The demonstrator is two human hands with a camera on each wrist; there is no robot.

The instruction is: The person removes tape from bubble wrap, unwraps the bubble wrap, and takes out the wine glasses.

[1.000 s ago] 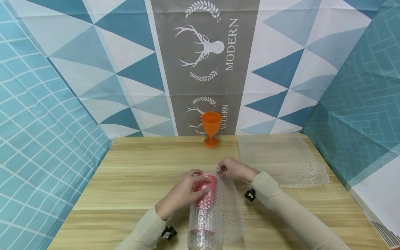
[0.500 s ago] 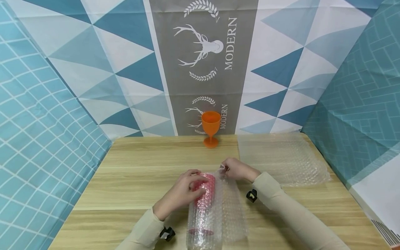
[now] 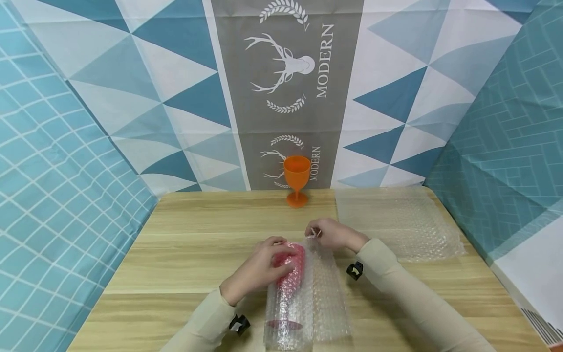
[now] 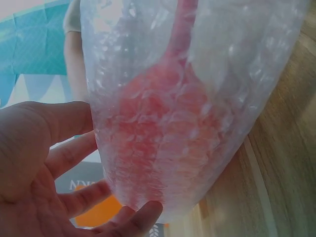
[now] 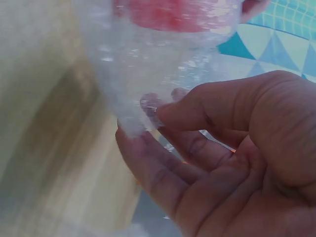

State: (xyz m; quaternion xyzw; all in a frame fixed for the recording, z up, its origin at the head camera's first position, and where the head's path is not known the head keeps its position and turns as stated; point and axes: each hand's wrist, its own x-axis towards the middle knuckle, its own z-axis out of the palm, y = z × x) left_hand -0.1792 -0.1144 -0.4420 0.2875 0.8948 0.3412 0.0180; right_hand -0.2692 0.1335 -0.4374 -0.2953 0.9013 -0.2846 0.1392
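A pink goblet (image 3: 297, 274) lies on the table inside bubble wrap (image 3: 331, 303), its bowl toward the back and its foot toward the front. My left hand (image 3: 257, 271) holds the wrapped bowl with spread, curved fingers. In the left wrist view, the pink bowl (image 4: 158, 123) shows blurred through the bubbles, with the thumb and fingers (image 4: 79, 197) round its side. Beyond the bowl's rim, my right hand (image 3: 333, 235) pinches the far edge of the wrap. The right wrist view has the clear film (image 5: 153, 64) between thumb and fingers.
An orange goblet (image 3: 296, 173) stands upright at the back edge of the table. Another sheet of bubble wrap (image 3: 391, 222) lies flat at the back right. Patterned cloth (image 3: 184, 88) hangs behind and on both sides of the wooden table (image 3: 184, 259).
The loose flap of wrap has spread slightly to the right. My right hand has shifted a little with the film's edge; the left hand keeps its hold on the wrapped goblet.
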